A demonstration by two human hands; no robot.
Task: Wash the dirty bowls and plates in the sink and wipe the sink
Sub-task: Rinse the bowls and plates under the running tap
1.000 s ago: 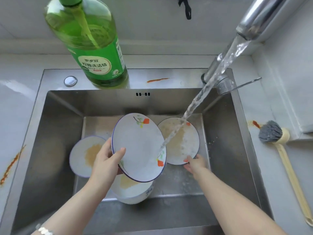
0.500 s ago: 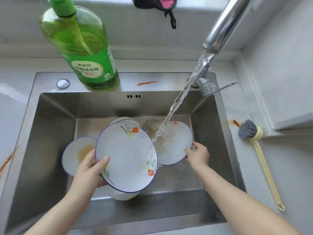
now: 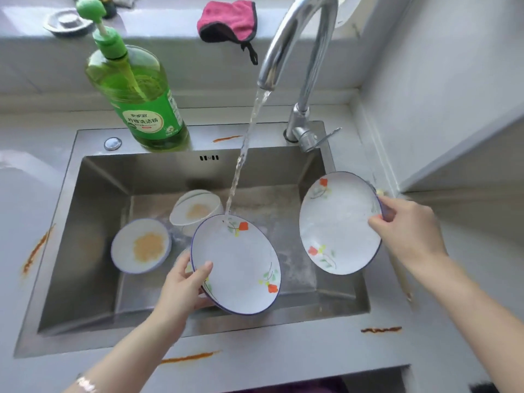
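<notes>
Over the sink basin (image 3: 93,222), the left hand (image 3: 181,290) grips the near-left rim of a flowered plate (image 3: 238,268), thumb on its face, fingers behind. Water from the tap (image 3: 286,43) strikes that plate's far edge. The right hand (image 3: 408,236) pinches the right rim of a second flowered plate (image 3: 337,222), tilted and lifted beside the basin's right wall. Left of the left hand's fingers a small soiled bowl (image 3: 140,245) lies on the basin floor; beyond them another soiled bowl (image 3: 195,209) leans. A green detergent bottle (image 3: 141,100) stands on the far ledge.
</notes>
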